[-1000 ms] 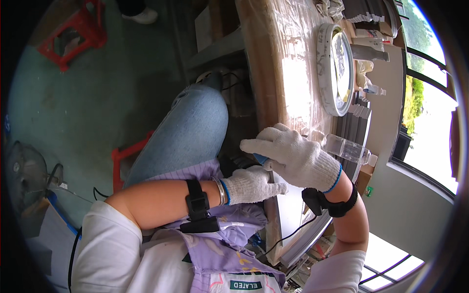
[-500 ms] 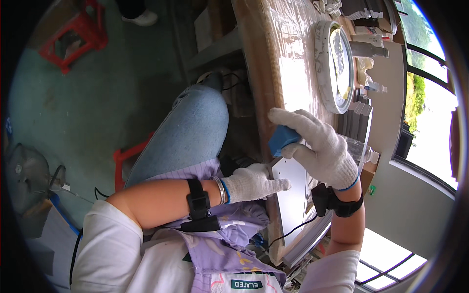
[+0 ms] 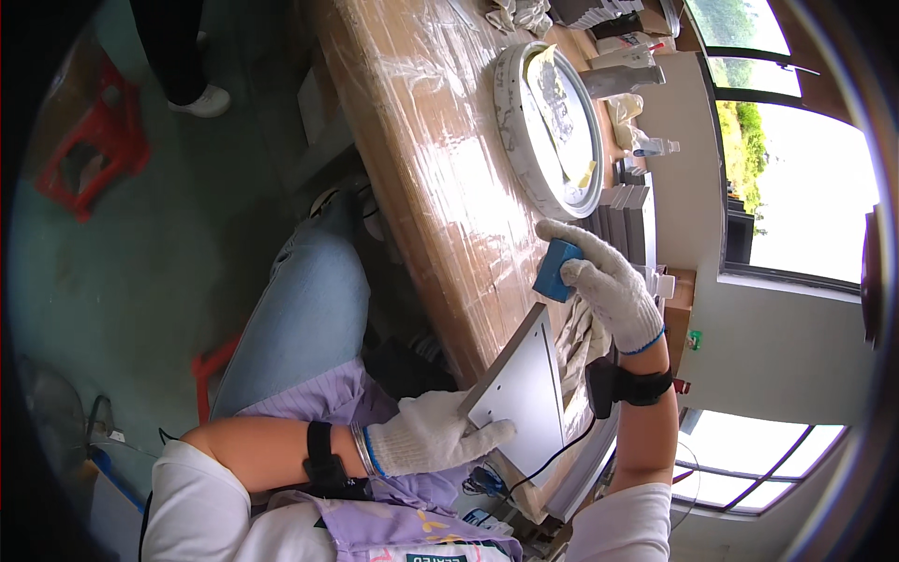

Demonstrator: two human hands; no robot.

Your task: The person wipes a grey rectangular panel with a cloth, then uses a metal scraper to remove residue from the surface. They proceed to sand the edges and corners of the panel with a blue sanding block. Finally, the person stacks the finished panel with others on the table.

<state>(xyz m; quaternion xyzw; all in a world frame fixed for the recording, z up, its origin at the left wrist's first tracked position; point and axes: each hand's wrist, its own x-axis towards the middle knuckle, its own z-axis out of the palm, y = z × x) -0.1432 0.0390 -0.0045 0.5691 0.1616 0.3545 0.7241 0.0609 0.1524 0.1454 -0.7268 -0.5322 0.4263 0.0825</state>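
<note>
My left hand (image 3: 435, 434), in a white knit glove, grips a flat silver-grey panel (image 3: 523, 393) by its near-left edge, thumb on the top face. The panel has a few small dark holes and is held tilted over the table edge. My right hand (image 3: 609, 292), gloved the same way, pinches a small blue block (image 3: 558, 270) between thumb and fingers. The block hangs beyond the panel's far corner, apart from it. What the block is made of, I cannot tell.
A plastic-wrapped table (image 3: 426, 140) runs away from me. On it stand a round white tub or lid (image 3: 524, 140) with yellowish stains, stacked grey panels (image 3: 629, 220), a crumpled cloth (image 3: 582, 347) and a clear bottle (image 3: 655, 147). A red stool (image 3: 94, 140) and another person's shoe (image 3: 201, 101) are at left.
The panel has been lifted and tilted up in my left hand. My right hand with the blue block has shifted slightly, and the whole view has turned, showing more table.
</note>
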